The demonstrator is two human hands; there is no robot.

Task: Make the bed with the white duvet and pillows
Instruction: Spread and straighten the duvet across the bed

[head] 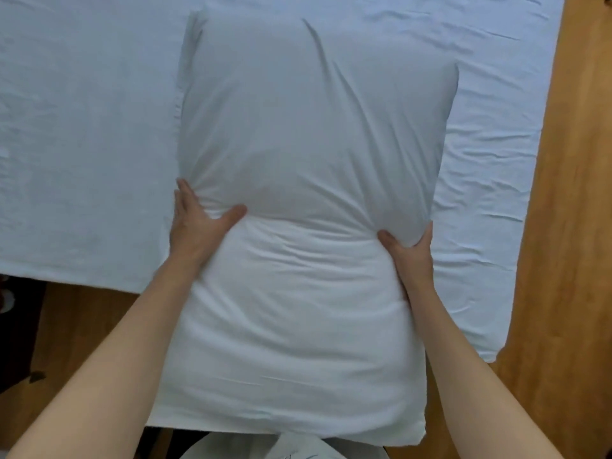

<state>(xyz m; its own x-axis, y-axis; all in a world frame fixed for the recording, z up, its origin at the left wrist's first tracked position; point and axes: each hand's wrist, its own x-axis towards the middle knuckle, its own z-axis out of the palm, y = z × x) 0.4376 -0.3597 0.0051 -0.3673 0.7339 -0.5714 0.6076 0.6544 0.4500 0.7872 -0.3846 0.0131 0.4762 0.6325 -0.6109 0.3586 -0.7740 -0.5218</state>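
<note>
Both hands [198,223] [410,253] squeeze pillow [308,193] sides; bed [82,144] apparently beneath.

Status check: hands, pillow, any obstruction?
Left hand and right hand both grip the pillow at its sides. Pillow held over the white sheet. Nothing in the way.

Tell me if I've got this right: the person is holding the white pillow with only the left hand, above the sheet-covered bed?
Not quite. The head view shows both hands on the white pillow: the left hand and the right hand each grip a side, above the bed.
</note>
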